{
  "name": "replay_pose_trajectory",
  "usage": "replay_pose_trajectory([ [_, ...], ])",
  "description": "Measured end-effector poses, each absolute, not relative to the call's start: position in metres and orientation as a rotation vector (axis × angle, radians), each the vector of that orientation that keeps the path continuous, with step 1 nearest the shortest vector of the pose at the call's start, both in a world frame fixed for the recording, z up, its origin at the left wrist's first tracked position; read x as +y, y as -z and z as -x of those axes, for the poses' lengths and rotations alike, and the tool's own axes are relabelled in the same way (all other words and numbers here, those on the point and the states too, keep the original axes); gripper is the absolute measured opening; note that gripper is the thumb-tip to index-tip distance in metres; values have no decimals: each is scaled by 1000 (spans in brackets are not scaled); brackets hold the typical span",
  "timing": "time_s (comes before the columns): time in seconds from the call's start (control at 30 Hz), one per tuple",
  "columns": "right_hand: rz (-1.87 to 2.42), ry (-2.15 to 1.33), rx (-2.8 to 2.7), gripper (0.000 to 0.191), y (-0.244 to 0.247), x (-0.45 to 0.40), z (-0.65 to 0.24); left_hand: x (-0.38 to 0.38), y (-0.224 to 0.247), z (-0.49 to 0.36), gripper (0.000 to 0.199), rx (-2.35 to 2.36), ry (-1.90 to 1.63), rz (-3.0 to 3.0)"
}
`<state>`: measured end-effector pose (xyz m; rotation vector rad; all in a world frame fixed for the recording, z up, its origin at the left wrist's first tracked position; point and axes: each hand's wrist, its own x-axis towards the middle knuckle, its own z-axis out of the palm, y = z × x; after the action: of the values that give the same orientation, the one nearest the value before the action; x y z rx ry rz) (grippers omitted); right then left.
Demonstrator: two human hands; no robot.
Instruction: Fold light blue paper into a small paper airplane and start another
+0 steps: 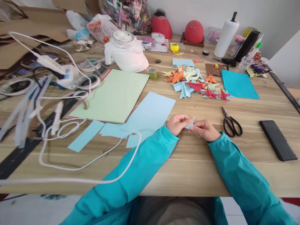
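Observation:
A small folded piece of light blue paper [189, 125] is held between my two hands above the wooden table. My left hand [178, 124] pinches its left side, and my right hand [206, 129] pinches its right side. Just left of my hands lie light blue sheets [150, 112] and a light blue strip [86, 136]. Beyond my hands is a pile of folded paper shapes [187, 82] in orange, red, blue and pale yellow. Black-handled scissors [232, 125] rest to the right of my right hand.
A white cable [93, 180] loops across the left side, passing over my left sleeve. Pale green sheets [114, 93] lie at centre left. A black phone [278, 140] is at the right, and a bright blue packet [239, 84] lies behind the scissors.

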<state>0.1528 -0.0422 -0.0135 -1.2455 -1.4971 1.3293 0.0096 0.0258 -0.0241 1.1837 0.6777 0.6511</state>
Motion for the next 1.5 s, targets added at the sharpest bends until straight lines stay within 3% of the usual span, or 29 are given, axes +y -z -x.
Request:
replay_pose_trajectory([
  [0.57, 1270, -1285, -1212, 56, 18, -42, -154, 21, 15, -7, 42, 772, -694, -1185],
  [0.8, 1246, -1277, -1304, 44, 14, -41, -154, 23, 17, -8, 41, 740, -711, -1191],
  [1.4, 1223, -1221, -1178, 40, 22, -41, -158, 29, 25, -11, 58, 754, -973, -995],
  [1.5, 1207, -1217, -1167, 40, 23, -41, -159, 28, 20, -11, 53, 709, -928, -857],
])
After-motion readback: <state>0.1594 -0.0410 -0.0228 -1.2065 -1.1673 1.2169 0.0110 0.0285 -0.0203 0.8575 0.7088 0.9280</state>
